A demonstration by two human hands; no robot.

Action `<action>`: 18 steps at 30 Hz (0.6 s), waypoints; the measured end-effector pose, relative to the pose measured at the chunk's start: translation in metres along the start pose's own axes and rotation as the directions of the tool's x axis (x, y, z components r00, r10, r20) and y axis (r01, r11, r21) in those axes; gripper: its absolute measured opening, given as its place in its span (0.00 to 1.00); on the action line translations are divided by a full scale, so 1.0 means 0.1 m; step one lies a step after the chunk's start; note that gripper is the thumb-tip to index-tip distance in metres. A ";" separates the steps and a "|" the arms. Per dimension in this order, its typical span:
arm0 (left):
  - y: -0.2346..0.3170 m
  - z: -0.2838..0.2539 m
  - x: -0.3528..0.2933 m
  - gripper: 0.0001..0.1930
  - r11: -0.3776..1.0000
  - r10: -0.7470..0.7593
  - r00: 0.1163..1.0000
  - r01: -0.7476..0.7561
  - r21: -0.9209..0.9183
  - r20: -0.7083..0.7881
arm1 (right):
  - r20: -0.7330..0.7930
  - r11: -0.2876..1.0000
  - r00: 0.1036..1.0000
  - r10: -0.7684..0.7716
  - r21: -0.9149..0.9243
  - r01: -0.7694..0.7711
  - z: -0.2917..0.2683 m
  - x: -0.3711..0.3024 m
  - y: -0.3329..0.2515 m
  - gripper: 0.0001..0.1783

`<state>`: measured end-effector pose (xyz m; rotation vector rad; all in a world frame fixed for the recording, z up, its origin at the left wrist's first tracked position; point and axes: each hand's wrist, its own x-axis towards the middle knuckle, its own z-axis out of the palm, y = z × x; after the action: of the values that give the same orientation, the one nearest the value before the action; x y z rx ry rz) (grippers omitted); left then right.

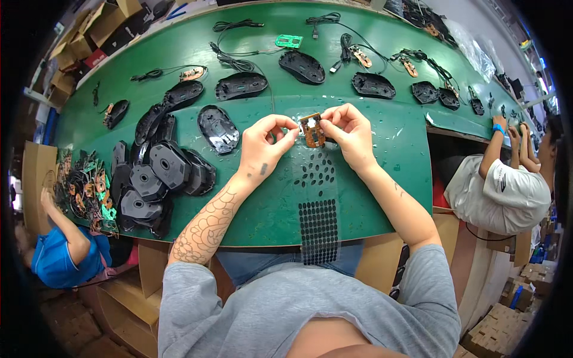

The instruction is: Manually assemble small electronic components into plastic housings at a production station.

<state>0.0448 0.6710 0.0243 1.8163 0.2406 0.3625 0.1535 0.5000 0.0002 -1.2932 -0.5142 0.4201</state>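
A small brown circuit board (pixel 311 132) with a white part on it is up between my two hands, over the green table. My right hand (pixel 351 136) pinches it at its right edge with thumb and fingertips. At the board's left side, my left hand (pixel 267 143) is closed in a pinch; whatever sits between those fingertips is too small to make out. Just below the board, a clear sheet of black oval pads (pixel 319 222) runs down over the table's front edge. Its upper rows have gaps.
Black mouse shells (pixel 150 170) are piled on the left; one more shell (pixel 218 129) lies beside my left hand. Farther back are shells, coiled cables (pixel 239 25) and a green board (pixel 289 41). Boards heap (pixel 89 190) far left. Co-workers sit either side, one in a white shirt (pixel 507 191).
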 end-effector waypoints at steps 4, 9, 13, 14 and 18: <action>-0.01 0.01 0.00 0.06 1.000 -0.010 1.000 0.010 0.009 -0.009 | 0.016 1.000 1.000 -0.022 -0.013 0.022 0.01 0.00 0.03 0.11; -0.05 0.01 0.02 0.06 1.000 0.008 1.000 -0.007 0.015 -0.024 | 0.014 1.000 1.000 0.005 0.011 -0.005 0.01 0.00 0.03 0.11; -0.09 0.01 0.02 0.06 0.999 0.030 0.999 -0.029 0.014 -0.033 | -0.002 0.999 0.999 0.032 0.044 -0.032 0.04 0.00 -0.01 0.10; -0.09 0.01 0.02 0.06 0.999 0.030 0.999 -0.029 0.019 -0.032 | 0.006 0.999 1.000 0.022 0.036 -0.022 0.04 0.01 -0.01 0.10; -0.09 0.00 0.03 0.06 0.999 0.031 0.999 -0.030 0.035 -0.029 | 0.030 1.000 1.000 -0.008 0.014 0.008 0.02 0.01 0.01 0.10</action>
<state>0.0480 0.6742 0.0155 1.8518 0.2413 0.4093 0.1534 0.5024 0.0001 -1.2724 -0.5407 0.4364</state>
